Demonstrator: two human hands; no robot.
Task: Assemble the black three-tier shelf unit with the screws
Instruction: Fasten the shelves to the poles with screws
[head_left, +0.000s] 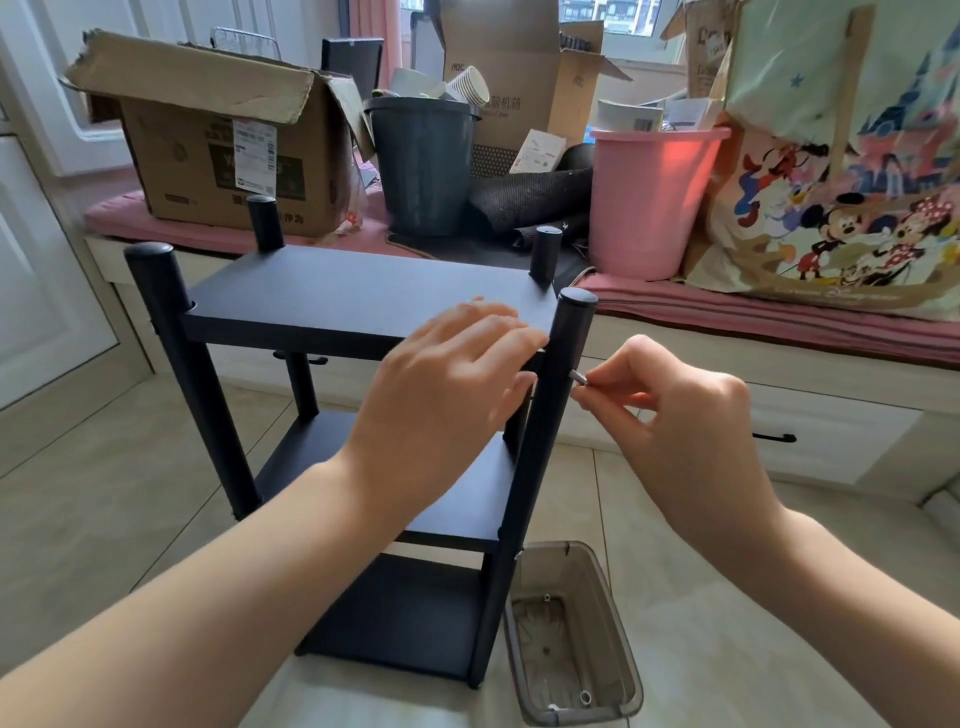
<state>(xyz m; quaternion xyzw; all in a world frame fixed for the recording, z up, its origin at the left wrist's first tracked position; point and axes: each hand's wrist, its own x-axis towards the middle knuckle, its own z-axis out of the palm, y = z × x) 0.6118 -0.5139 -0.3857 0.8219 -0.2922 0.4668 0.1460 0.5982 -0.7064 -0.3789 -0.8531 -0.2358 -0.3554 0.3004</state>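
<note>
Black three-tier shelf unit of flat boards and round posts (363, 301) upright at frame centre. Small silver screw (578, 378) entering front right post (563, 364), pinched by right hand (675, 410). Left hand (447, 374) flat, fingers relaxed, steadying top board. Likely step: fastening top tier; next, straight turning until seated. Clear plastic parts tray (618, 623) lower right.

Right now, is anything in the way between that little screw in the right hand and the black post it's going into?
Nothing visible blocks it. The right hand pinches the screw, whose tip already meets the near right post of the shelf unit. The left hand rests on the top shelf's edge on the post's other side, clear of the screw.
</note>
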